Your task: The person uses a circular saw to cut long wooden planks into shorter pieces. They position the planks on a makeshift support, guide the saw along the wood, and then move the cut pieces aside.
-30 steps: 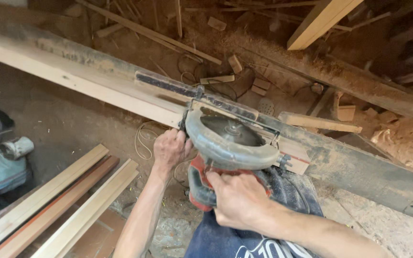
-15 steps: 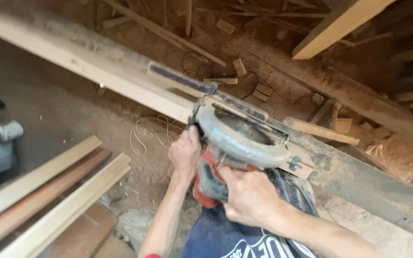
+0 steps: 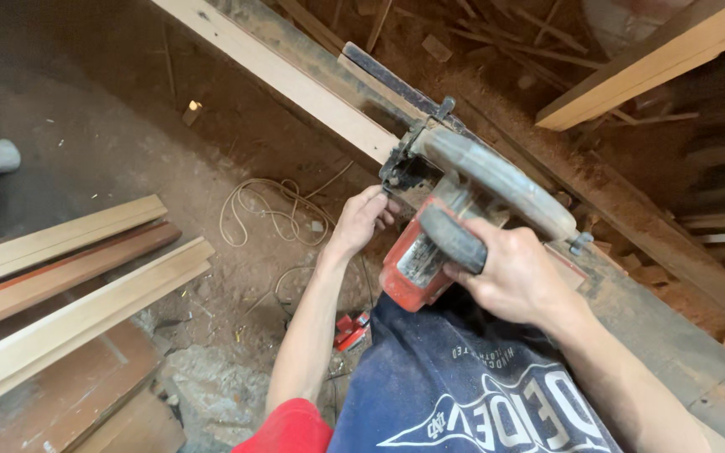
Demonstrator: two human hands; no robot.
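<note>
Gripping circular saw (image 3: 463, 218), plank (image 3: 295, 80), cord (image 3: 262, 210)

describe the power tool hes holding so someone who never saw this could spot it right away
Follow the long pale plank down the grey bench to the two hands. The circular saw sits there, right hand on its black handle: the only red-bodied tool, with a curved grey guard.

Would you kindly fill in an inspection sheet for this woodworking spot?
Surface: long grey bench, dusty, with a pale plank lying along it.
Job's things: red circular saw at the plank's end.
Clutter: sawdust and offcuts behind the bench; stacked boards on the floor.
Hands: left hand at the saw's front base; right hand gripping the black handle.
Cables: coiled cord on the dirt floor.
Surroundings: wooden beam overhead.
</note>
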